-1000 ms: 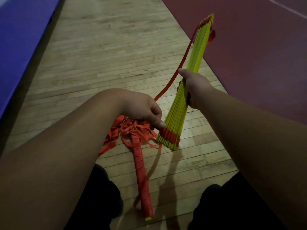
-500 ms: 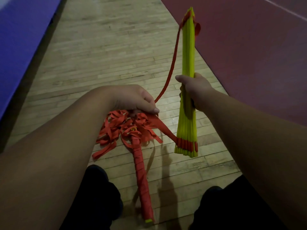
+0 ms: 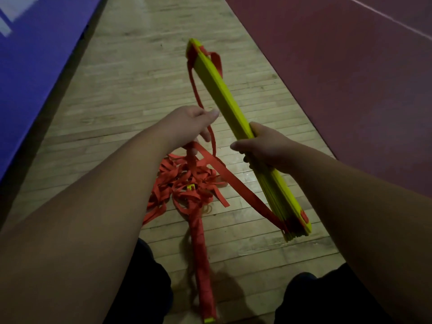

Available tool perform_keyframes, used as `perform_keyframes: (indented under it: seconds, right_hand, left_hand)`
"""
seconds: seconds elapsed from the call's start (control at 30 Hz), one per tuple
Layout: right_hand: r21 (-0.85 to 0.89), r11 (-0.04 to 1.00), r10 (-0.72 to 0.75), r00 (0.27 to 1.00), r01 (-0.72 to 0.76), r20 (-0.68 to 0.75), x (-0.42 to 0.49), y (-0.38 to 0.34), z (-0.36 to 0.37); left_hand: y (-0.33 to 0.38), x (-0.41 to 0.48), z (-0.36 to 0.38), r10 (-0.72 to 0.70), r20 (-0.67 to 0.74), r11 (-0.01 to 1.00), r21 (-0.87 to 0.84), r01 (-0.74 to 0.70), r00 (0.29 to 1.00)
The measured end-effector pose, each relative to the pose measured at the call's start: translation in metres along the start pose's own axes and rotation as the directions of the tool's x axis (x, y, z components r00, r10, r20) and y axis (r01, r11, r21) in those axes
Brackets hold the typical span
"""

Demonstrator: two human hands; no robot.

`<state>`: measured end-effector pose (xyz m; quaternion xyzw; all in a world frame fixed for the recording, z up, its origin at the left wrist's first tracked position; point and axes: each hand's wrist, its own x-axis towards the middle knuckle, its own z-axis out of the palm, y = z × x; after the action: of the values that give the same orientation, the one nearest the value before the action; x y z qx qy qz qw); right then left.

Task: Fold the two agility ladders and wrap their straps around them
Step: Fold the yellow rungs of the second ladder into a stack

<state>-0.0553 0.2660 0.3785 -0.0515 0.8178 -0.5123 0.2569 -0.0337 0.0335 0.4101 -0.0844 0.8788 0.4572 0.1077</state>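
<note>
Stack (image 3: 224, 99): gripped mid-length by right hand (image 3: 264, 148), tilted above floor (image 3: 140, 90), ends left free for wrapping. Strap (image 3: 233, 181): drawn taut in curled left hand (image 3: 187, 127). Wrapped ladder (image 3: 203, 253): laid on floor.

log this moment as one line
right hand: grips yellow rung stack mid-length | left hand: holds red strap | wrapped ladder: on wood floor
</note>
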Motion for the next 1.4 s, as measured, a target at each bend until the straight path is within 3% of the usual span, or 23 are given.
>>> perform_keyframes:
  seconds: [0.2, 0.3, 0.53, 0.9, 0.97, 1.03, 1.1, 1.2, 1.27, 1.4]
  right_hand:
    - [0.106, 0.994, -0.036, 0.945, 0.001, 0.326, -0.011, -0.011, 0.006]
    - [0.157, 0.987, -0.035, 0.91, -0.034, 0.414, -0.014, -0.016, 0.007]
    - [0.156, 0.985, 0.005, 0.91, -0.076, 0.414, -0.016, -0.02, 0.007]
    - [0.259, 0.966, -0.104, 0.937, 0.015, 0.334, -0.018, -0.035, 0.005]
    - [0.252, 0.968, -0.081, 0.947, 0.0, 0.311, -0.018, -0.035, 0.005]
    - [0.257, 0.966, -0.056, 0.959, -0.017, 0.276, -0.016, -0.033, 0.007]
    - [0.245, 0.969, -0.031, 0.979, -0.02, 0.199, -0.014, -0.031, 0.006]
    - [0.166, 0.986, 0.011, 0.998, -0.023, 0.069, -0.012, -0.026, -0.001]
    - [0.103, 0.994, 0.035, 0.999, -0.033, -0.021, -0.011, -0.019, -0.006]
    - [0.029, 0.998, 0.053, 0.99, -0.05, -0.13, -0.009, -0.009, -0.01]
  left_hand:
    - [-0.001, 0.006, 0.01, -0.061, 0.063, 0.866, -0.493, 0.084, 0.996]
    - [0.002, 0.007, 0.014, -0.04, 0.061, 0.78, -0.622, 0.069, 0.997]
    - [0.008, 0.007, 0.018, -0.072, 0.054, 0.738, -0.669, 0.09, 0.996]
    - [0.02, 0.015, 0.021, 0.111, 0.079, 0.757, -0.652, -0.032, 0.991]
    - [0.023, 0.014, 0.018, 0.091, 0.058, 0.804, -0.593, -0.039, 0.994]
    - [0.028, 0.012, 0.015, 0.054, 0.002, 0.902, -0.429, -0.048, 0.999]
    - [0.029, 0.008, 0.009, 0.042, -0.024, 0.988, -0.149, -0.045, 0.999]
    - [0.02, 0.0, -0.002, 0.025, 0.099, 0.97, 0.237, -0.048, 0.995]
    - [0.011, -0.003, -0.01, -0.023, 0.128, 0.944, 0.328, -0.02, 0.991]
    - [-0.008, -0.003, -0.027, -0.056, 0.085, 0.947, 0.32, 0.026, 0.995]
